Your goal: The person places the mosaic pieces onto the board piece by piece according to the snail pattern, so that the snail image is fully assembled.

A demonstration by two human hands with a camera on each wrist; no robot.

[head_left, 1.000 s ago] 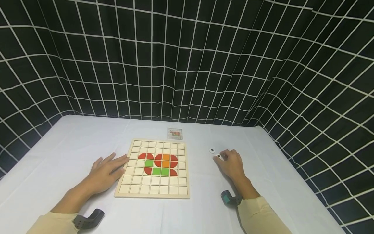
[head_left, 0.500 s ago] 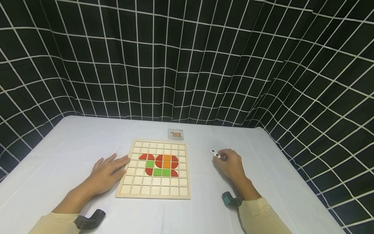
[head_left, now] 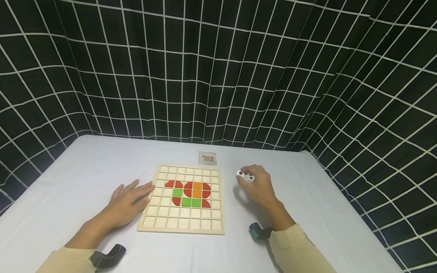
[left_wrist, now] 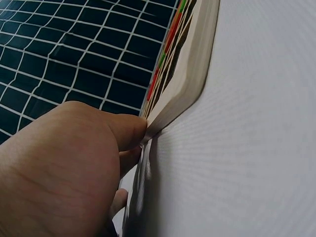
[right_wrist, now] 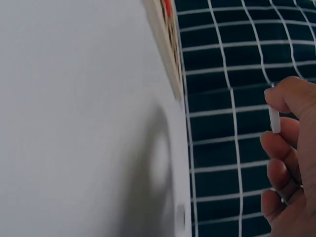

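Observation:
My right hand (head_left: 257,185) pinches a white eye disc with a black dot (head_left: 240,173) between thumb and fingertips, raised above the table to the right of the board. The disc shows edge-on as a white sliver (right_wrist: 274,119) in the right wrist view. A second eye disc (head_left: 250,178) lies on the table, seen between the fingers. My left hand (head_left: 128,203) rests on the cloth with fingers extended, its fingertips at the left edge of the wooden grid board (head_left: 181,230). Red pieces (head_left: 176,201), green squares (head_left: 186,202) and orange squares (head_left: 197,189) fill some of the board's cells.
Behind the board lies a small pattern card (head_left: 207,158) with a coloured picture on a grid. White cloth (head_left: 102,163) covers the table. A black curtain with white grid lines (head_left: 205,76) closes off the back and sides.
My right hand has lifted one eye disc off the table and moved it left, towards the board. The other disc stays on the cloth. My left hand keeps its place at the board.

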